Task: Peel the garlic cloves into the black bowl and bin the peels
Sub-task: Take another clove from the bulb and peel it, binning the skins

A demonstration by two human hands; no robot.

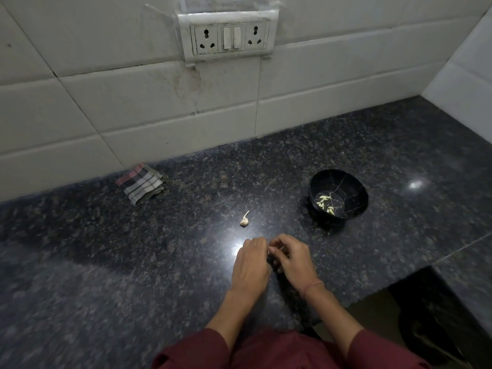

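Garlic clove (271,249): held between both hands just above the granite counter (133,262), mostly hidden, with only a pale sliver showing. Left hand (251,265): back up, fingers curled inward onto the clove. Right hand (291,258): fingers bent, tips pinching the clove from the opposite side. Both forearms extend forward from dark red sleeves (202,350). Garlic piece with stem (244,219): on the counter just beyond the hands. Black bowl (351,187): farther right, upright, containing peeled cloves (325,202). Folded checked cloth (141,183): far left, near the tiled wall

no readable text, labels, brands, numbers or signs anywhere
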